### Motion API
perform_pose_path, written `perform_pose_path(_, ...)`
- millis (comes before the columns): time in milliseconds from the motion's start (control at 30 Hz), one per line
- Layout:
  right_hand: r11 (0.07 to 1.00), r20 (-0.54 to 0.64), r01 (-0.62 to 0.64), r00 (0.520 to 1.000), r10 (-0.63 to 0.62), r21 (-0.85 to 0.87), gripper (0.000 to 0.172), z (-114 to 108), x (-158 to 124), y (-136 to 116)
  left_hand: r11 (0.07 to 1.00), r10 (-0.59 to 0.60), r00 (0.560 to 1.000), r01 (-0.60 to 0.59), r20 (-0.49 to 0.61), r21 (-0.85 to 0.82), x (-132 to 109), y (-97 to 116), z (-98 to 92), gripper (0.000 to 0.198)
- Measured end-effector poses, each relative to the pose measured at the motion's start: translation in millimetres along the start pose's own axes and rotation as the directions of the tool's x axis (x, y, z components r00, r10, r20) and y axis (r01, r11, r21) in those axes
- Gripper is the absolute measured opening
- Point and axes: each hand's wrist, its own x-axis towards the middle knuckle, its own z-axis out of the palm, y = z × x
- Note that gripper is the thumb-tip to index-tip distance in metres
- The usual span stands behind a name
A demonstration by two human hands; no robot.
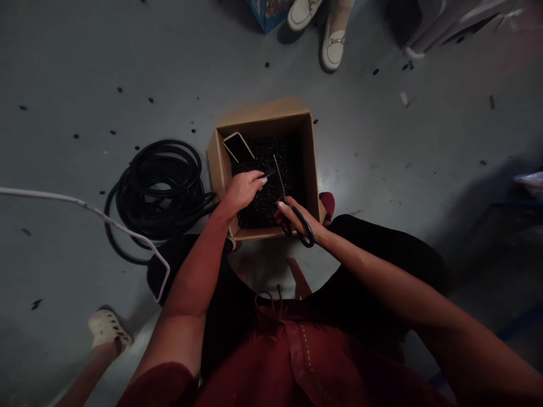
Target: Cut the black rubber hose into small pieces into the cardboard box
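An open cardboard box stands on the floor between my legs. Many small black pieces cover its bottom, and a phone-like dark slab with a light rim leans in its far left corner. My left hand is over the box, pinching a thin black strip. Black-handled scissors are in my right hand at the box's near right side. Their blades point away from me, close to the strip's free end.
A coil of black tubing lies left of the box, near a pale cable. Other people's shoes are ahead and a clog is lower left. A grey plastic stool stands upper right. Small black bits dot the floor.
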Motion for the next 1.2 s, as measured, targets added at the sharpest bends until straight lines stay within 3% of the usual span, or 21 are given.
perform_pose_path(300, 0.999, 0.019, 0.018, 1.0, -0.019, 0.028, 0.047, 1, 0, 4, 0.999, -0.03, 0.999, 0.031, 0.019, -0.021, -2, 6, -0.9, 0.041)
perform_pose_path(900, 0.994, 0.021, 0.065, 0.998, -0.063, -0.088, 0.049, -2, 2, 10, 0.999, 0.041, 0.997, -0.04, 0.066, -0.023, -2, 2, -0.9, 0.032)
perform_pose_path(1200, 0.951, -0.033, 0.032, 0.998, -0.045, -0.309, 0.05, -4, -5, -5, 0.998, 0.04, 0.995, -0.036, 0.094, -0.052, -4, 3, -3.7, 0.036)
